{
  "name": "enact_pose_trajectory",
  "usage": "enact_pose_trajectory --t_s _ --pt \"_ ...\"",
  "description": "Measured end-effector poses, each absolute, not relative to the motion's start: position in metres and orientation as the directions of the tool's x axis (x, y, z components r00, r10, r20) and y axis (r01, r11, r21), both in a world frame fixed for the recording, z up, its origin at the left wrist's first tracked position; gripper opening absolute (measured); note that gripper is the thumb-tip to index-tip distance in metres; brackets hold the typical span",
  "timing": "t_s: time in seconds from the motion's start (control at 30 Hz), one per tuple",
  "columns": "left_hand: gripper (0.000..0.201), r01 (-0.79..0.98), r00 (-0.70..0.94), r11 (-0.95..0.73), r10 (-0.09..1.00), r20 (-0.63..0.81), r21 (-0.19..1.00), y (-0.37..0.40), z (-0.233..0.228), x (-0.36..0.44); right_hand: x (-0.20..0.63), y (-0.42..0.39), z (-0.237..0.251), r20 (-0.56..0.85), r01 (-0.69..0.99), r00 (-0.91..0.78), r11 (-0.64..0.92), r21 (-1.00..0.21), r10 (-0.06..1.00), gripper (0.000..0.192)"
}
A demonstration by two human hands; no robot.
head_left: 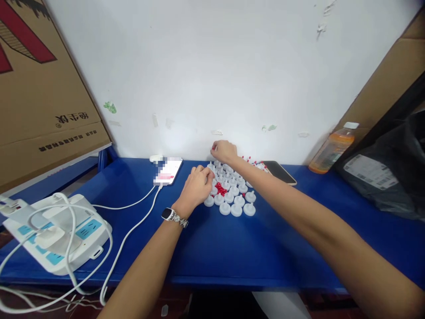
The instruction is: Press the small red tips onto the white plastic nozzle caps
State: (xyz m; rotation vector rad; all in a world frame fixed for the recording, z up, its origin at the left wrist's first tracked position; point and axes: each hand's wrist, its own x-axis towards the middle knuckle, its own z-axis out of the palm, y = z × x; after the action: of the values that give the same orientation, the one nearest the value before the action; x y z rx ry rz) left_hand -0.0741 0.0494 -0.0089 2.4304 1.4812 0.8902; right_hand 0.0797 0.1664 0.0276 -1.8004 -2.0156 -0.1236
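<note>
Several white round nozzle caps (236, 210), each with a thin spout, stand grouped on the blue table. A small heap of red tips (220, 189) lies among them. My left hand (198, 184) is at the left edge of the group, fingers curled; whatever they grip is hidden. Over the far edge of the group, close to the wall, my right hand (224, 151) is closed in a pinch, and anything in it is too small to name. Behind my right forearm, some white caps with red tips on their spouts (249, 158) show partly.
A lit phone (170, 172) on a charging cable lies left, beside a white case (156, 157). A power strip (59, 239) with looped white cables sits at far left. Right are a dark phone (279, 173), an orange drink bottle (333, 148) and a black bag (388, 164).
</note>
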Motion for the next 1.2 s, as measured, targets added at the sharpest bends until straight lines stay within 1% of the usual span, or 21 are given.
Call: enact_pose_trajectory --t_s 0.07,0.1,0.17,0.27,0.4,0.47,0.57,0.63,0.67,0.7,0.73,0.77,0.8,0.83,0.87,0.9,0.93,1.0,1.07,1.13,1.2 --pt "0.026 0.724 0.306 -0.513 0.838 0.452 0.460 0.047 -0.006 -0.073 0.089 0.138 0.031 0.529 0.919 -0.102 0.284 -0.274 0.842 0.020" --pt "0.026 0.705 0.289 -0.522 0.830 0.478 0.480 0.045 -0.004 -0.073 0.094 0.121 0.031 0.579 0.883 -0.135 0.363 -0.298 0.804 0.019" --pt "0.025 0.656 0.272 -0.554 0.807 0.524 0.513 0.041 0.000 -0.070 0.104 0.086 0.028 0.624 0.774 -0.175 0.498 -0.391 0.762 0.019" --pt "0.026 0.581 0.328 -0.631 0.760 0.561 0.515 0.034 0.004 -0.062 0.115 0.043 0.017 0.616 0.624 -0.235 0.603 -0.498 0.752 0.018" --pt "0.021 0.578 0.435 -0.686 0.717 0.544 0.443 0.027 0.004 -0.053 0.122 0.019 0.002 0.625 0.555 -0.207 0.616 -0.559 0.753 0.017" --pt "0.019 0.621 0.472 -0.694 0.702 0.534 0.364 0.025 0.003 -0.051 0.121 0.016 -0.004 0.632 0.535 -0.204 0.626 -0.567 0.747 0.019" --pt "0.024 0.694 0.499 -0.687 0.675 0.543 0.216 0.024 0.002 -0.048 0.116 0.011 -0.007 0.625 0.503 -0.179 0.616 -0.606 0.760 0.021" --pt "0.027 0.706 0.508 -0.687 0.661 0.552 0.173 0.025 0.002 -0.046 0.112 0.009 -0.007 0.632 0.485 -0.151 0.614 -0.623 0.761 0.022" --pt "0.029 0.699 0.502 -0.689 0.662 0.557 0.189 0.027 0.002 -0.046 0.112 0.009 -0.006 0.644 0.485 -0.146 0.621 -0.615 0.751 0.023" --pt "0.031 0.691 0.473 -0.682 0.676 0.566 0.237 0.028 0.003 -0.046 0.114 0.010 -0.006 0.662 0.499 -0.140 0.630 -0.596 0.737 0.023" --pt "0.033 0.683 0.416 -0.660 0.704 0.576 0.313 0.031 0.003 -0.047 0.117 0.013 -0.005 0.682 0.525 -0.119 0.629 -0.573 0.721 0.022" --pt "0.036 0.669 0.343 -0.626 0.738 0.582 0.400 0.033 0.004 -0.049 0.123 0.017 -0.004 0.703 0.561 -0.072 0.612 -0.558 0.707 0.020" --pt "0.039 0.655 0.229 -0.565 0.781 0.581 0.502 0.037 0.005 -0.053 0.130 0.021 -0.004 0.720 0.601 -0.011 0.580 -0.550 0.694 0.018" --pt "0.042 0.631 0.146 -0.517 0.811 0.567 0.578 0.040 0.005 -0.057 0.137 0.025 -0.003 0.728 0.632 0.078 0.531 -0.565 0.681 0.017" --pt "0.043 0.611 0.121 -0.504 0.822 0.557 0.610 0.043 0.005 -0.061 0.144 0.030 -0.003 0.723 0.647 0.150 0.486 -0.588 0.675 0.016" --pt "0.042 0.604 0.163 -0.520 0.822 0.545 0.604 0.046 0.004 -0.065 0.150 0.033 -0.002 0.708 0.647 0.183 0.459 -0.608 0.682 0.016" --pt "0.039 0.612 0.239 -0.554 0.810 0.535 0.564 0.048 0.003 -0.068 0.154 0.035 -0.003 0.683 0.634 0.203 0.438 -0.638 0.701 0.016" --pt "0.031 0.619 0.381 -0.605 0.789 0.482 0.500 0.051 -0.001 -0.071 0.156 0.037 -0.004 0.632 0.587 0.185 0.432 -0.685 0.752 0.015" --pt "0.027 0.630 0.478 -0.628 0.778 0.409 0.457 0.050 -0.003 -0.071 0.152 0.035 -0.007 0.616 0.555 0.142 0.452 -0.698 0.775 0.014" --pt "0.029 0.642 0.509 -0.627 0.779 0.367 0.441 0.048 -0.002 -0.072 0.146 0.033 -0.010 0.634 0.578 0.125 0.463 -0.672 0.763 0.015" --pt "0.032 0.646 0.498 -0.618 0.786 0.366 0.448 0.047 0.001 -0.076 0.142 0.033 -0.012 0.633 0.612 0.133 0.440 -0.658 0.762 0.016"
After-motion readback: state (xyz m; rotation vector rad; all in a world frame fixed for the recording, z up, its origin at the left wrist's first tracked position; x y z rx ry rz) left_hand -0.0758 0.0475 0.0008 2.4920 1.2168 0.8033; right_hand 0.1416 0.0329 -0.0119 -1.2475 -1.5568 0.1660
